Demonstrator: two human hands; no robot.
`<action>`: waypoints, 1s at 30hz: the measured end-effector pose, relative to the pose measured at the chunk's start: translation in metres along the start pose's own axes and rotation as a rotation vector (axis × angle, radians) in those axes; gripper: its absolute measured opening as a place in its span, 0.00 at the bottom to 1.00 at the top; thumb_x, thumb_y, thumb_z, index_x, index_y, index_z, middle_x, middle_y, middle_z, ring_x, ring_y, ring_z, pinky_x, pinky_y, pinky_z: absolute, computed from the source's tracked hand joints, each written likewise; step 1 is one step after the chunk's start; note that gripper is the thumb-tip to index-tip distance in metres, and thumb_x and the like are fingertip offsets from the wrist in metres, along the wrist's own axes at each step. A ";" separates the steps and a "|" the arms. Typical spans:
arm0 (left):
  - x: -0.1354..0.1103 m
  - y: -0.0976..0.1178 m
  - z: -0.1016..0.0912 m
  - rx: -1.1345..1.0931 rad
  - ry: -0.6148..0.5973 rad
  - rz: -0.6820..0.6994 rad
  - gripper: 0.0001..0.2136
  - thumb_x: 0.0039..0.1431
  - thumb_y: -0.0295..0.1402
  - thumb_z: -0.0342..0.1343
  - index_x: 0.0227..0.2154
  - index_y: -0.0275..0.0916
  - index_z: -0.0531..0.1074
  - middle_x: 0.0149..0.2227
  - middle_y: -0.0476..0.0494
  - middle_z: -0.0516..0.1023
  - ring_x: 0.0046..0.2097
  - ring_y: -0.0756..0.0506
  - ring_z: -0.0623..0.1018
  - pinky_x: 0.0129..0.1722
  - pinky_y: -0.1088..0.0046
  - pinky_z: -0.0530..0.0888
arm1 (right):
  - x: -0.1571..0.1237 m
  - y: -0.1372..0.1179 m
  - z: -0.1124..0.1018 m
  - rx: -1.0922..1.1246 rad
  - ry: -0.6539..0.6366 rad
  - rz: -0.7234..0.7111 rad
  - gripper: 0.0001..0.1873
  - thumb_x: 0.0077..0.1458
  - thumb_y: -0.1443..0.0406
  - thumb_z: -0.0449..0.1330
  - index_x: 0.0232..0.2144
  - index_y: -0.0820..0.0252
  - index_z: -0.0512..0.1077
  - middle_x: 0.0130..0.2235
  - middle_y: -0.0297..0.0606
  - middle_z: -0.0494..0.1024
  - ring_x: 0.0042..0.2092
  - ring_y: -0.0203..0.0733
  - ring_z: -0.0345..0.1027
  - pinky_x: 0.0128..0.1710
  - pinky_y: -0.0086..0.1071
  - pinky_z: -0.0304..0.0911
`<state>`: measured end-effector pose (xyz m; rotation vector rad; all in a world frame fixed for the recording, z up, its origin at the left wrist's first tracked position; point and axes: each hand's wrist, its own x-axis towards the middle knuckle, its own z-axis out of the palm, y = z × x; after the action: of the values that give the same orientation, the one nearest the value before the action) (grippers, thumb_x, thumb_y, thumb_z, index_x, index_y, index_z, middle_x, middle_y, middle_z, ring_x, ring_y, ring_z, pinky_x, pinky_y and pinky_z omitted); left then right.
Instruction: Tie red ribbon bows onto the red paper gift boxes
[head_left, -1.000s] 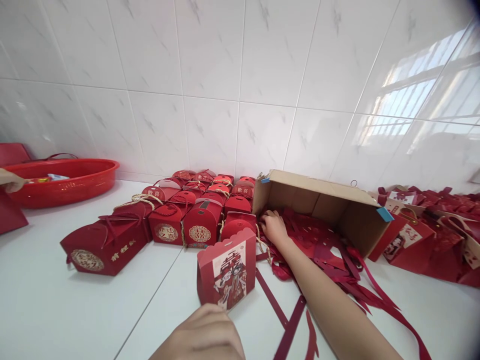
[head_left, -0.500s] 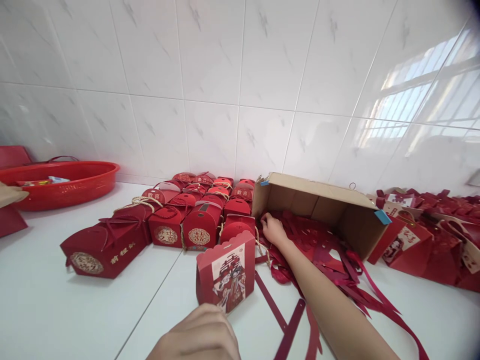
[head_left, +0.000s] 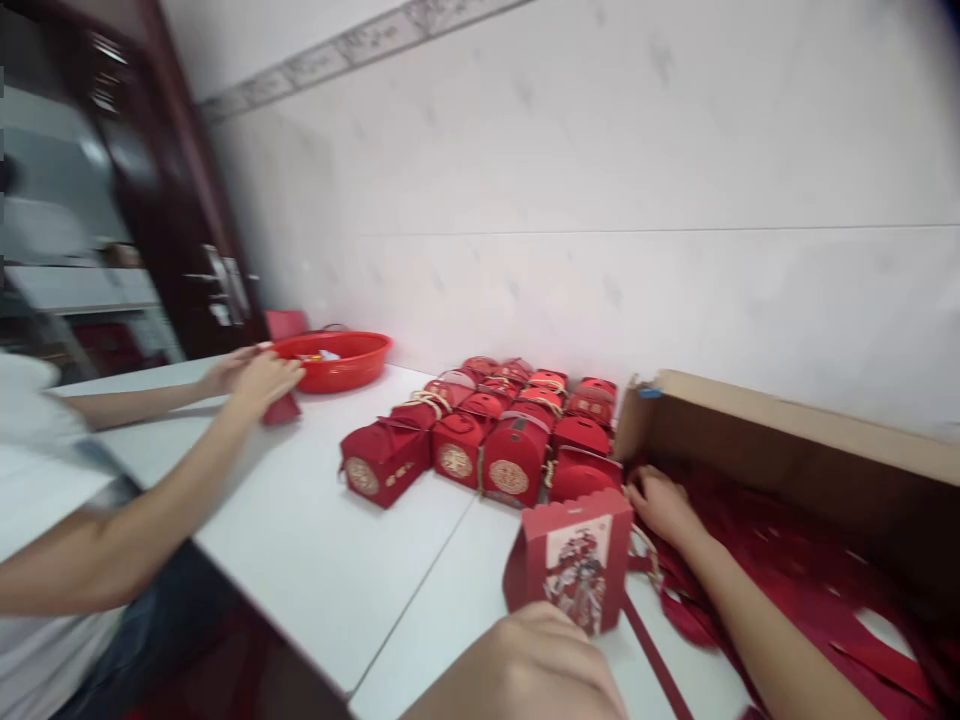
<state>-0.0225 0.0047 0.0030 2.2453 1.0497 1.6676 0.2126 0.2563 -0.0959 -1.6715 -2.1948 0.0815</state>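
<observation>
My left hand (head_left: 525,665) is at the bottom of the view, its fingers curled, its knuckles against the lower edge of an upright red gift box (head_left: 577,555) with a picture panel. What the fingers hold is hidden. My right hand (head_left: 660,500) reaches to the mouth of a cardboard box (head_left: 787,440) lying on its side, and its fingers close on the dark red paper strips (head_left: 810,600) that spill out of it. The whole view is smeared by motion.
Several closed red gift boxes (head_left: 495,430) stand in rows against the tiled wall. A red basin (head_left: 337,360) sits at the back left. Another person's hands (head_left: 255,380) hold a red piece there. The white table's edge (head_left: 300,640) runs close on the left, and a dark door (head_left: 172,200) is behind.
The view has swung left, so another person and a door now show. My right hand stays at the cardboard box's mouth and my left hand stays by the picture box.
</observation>
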 end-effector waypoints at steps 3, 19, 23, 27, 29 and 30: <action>0.023 -0.011 -0.053 0.135 0.140 -0.044 0.11 0.64 0.40 0.50 0.39 0.39 0.73 0.38 0.43 0.77 0.35 0.49 0.77 0.33 0.71 0.76 | 0.003 0.009 0.008 0.042 -0.023 -0.067 0.08 0.58 0.66 0.52 0.29 0.62 0.67 0.36 0.47 0.76 0.38 0.47 0.71 0.38 0.37 0.62; 0.023 -0.082 -0.170 0.254 -0.252 -0.137 0.13 0.50 0.31 0.64 0.41 0.43 0.79 0.41 0.37 0.82 0.44 0.44 0.81 0.43 0.77 0.79 | 0.018 0.024 0.016 0.144 0.149 -0.075 0.10 0.57 0.63 0.52 0.24 0.58 0.62 0.29 0.44 0.75 0.33 0.45 0.71 0.34 0.34 0.62; 0.025 -0.109 -0.160 0.435 -0.529 0.079 0.18 0.47 0.20 0.62 0.42 0.43 0.78 0.43 0.39 0.81 0.52 0.42 0.76 0.54 0.72 0.73 | 0.023 0.024 0.005 0.136 0.164 -0.018 0.08 0.59 0.65 0.55 0.29 0.64 0.69 0.34 0.43 0.75 0.38 0.42 0.71 0.40 0.35 0.65; 0.042 -0.132 -0.163 0.464 -0.584 0.228 0.19 0.47 0.19 0.61 0.43 0.43 0.77 0.47 0.41 0.80 0.51 0.40 0.77 0.52 0.66 0.76 | 0.022 0.023 -0.002 0.156 0.137 0.026 0.13 0.61 0.61 0.57 0.44 0.64 0.70 0.44 0.40 0.74 0.42 0.40 0.70 0.43 0.39 0.69; 0.048 -0.124 -0.148 0.380 -0.536 0.223 0.15 0.50 0.22 0.60 0.40 0.44 0.78 0.45 0.42 0.81 0.49 0.41 0.79 0.45 0.66 0.79 | 0.020 0.020 -0.007 0.180 0.128 0.027 0.15 0.61 0.60 0.57 0.47 0.64 0.69 0.47 0.41 0.73 0.44 0.41 0.70 0.44 0.41 0.69; 0.047 -0.113 -0.132 0.314 -0.491 0.202 0.11 0.52 0.25 0.60 0.38 0.44 0.79 0.43 0.43 0.81 0.46 0.41 0.80 0.40 0.66 0.81 | 0.019 0.019 -0.010 0.193 0.124 0.023 0.15 0.61 0.61 0.57 0.48 0.63 0.69 0.47 0.42 0.73 0.45 0.42 0.70 0.44 0.41 0.69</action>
<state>-0.1833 0.0811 0.0312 2.8358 1.0352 0.9597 0.2291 0.2776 -0.0871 -1.5535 -2.0082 0.1846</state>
